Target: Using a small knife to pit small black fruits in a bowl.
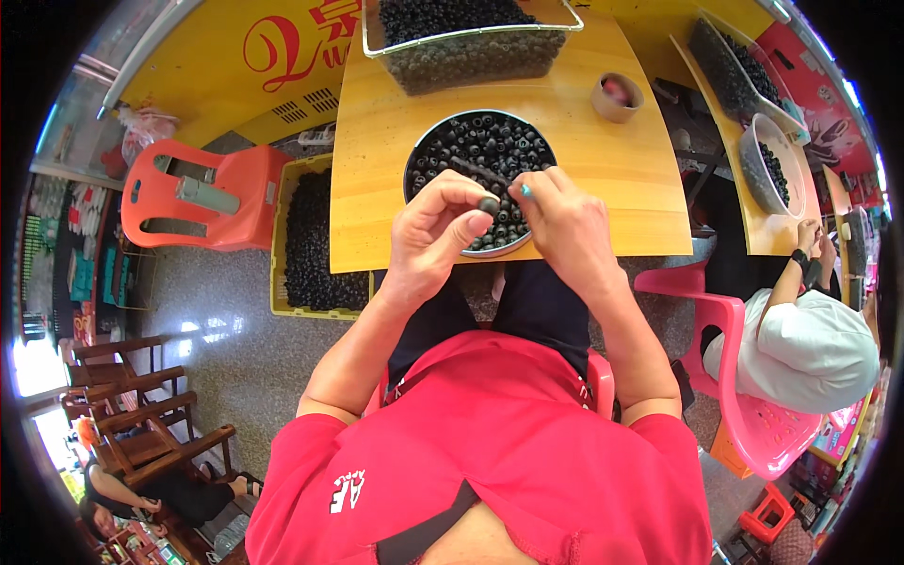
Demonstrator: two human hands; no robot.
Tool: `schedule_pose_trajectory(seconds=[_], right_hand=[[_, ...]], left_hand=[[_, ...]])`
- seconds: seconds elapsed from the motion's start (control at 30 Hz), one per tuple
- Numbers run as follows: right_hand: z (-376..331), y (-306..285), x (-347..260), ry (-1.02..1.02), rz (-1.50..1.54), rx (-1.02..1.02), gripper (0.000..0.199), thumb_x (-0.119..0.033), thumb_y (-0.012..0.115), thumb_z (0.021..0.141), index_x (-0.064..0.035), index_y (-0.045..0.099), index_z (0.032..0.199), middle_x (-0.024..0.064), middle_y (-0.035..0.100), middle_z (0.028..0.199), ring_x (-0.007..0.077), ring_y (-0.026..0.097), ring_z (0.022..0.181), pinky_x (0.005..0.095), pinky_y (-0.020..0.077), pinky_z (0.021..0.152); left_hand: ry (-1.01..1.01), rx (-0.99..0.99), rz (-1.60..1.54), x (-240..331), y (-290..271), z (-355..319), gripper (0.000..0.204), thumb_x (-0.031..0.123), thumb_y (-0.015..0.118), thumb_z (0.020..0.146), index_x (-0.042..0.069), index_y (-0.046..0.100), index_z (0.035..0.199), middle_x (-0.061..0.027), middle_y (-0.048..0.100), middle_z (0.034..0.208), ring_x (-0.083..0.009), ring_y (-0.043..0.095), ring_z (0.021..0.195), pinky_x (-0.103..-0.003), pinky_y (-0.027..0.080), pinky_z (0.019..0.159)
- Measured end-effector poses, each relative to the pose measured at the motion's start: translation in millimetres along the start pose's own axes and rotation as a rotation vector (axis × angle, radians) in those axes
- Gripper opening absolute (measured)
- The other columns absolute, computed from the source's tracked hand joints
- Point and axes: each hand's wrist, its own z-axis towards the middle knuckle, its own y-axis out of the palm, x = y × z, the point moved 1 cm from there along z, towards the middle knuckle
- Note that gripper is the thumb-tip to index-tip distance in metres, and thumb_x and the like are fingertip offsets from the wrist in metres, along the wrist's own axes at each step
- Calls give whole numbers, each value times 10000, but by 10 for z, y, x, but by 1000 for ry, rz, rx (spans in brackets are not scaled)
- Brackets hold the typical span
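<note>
Left hand (428,235) pinching dark fruit (489,204) above bowl (490,252)

Thumb and forefinger are clamping the rounded fruit over the bowl's near half. Right hand (570,221) is gripping a blue-ended tool (525,190) just right of it, tool axis unclear. Both hands are facing inward above the bowl.

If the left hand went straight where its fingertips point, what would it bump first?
Probably the right hand, just across from the small dark round piece the left hand pinches, though depth is hard to tell.
</note>
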Motion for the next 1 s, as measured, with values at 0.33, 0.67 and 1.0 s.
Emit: schedule_pose_trajectory(seconds=[0.33, 0.67, 1.0], right_hand=[[67, -65, -215, 413, 879, -105, 196, -216, 644, 922, -24, 624, 889, -67, 551, 770, 20, 435, 710, 186, 373, 611], [5, 36, -249, 592, 1242, -143, 181, -232, 627, 932, -52, 638, 925, -31, 597, 763, 15, 484, 629, 164, 368, 551], [-96, 42, 175, 538, 836, 6, 198, -227, 609, 942, -31, 638, 950, -22, 595, 755, 0, 400, 569, 163, 288, 491]], left_hand=[[16, 100, 61, -61, -2, -3, 197, -32, 643, 859, -32, 644, 1056, -59, 583, 966, -129, 586, 861, -229, 482, 761], [176, 48, 361, -2, -93, -68, 216, -68, 675, 805, -10, 656, 1011, -71, 611, 934, -163, 597, 865, -266, 485, 756], [-83, 813, 491, -151, -1686, -755, 172, 83, 680, 867, 21, 605, 1009, -18, 626, 853, -71, 574, 711, -198, 463, 667]])
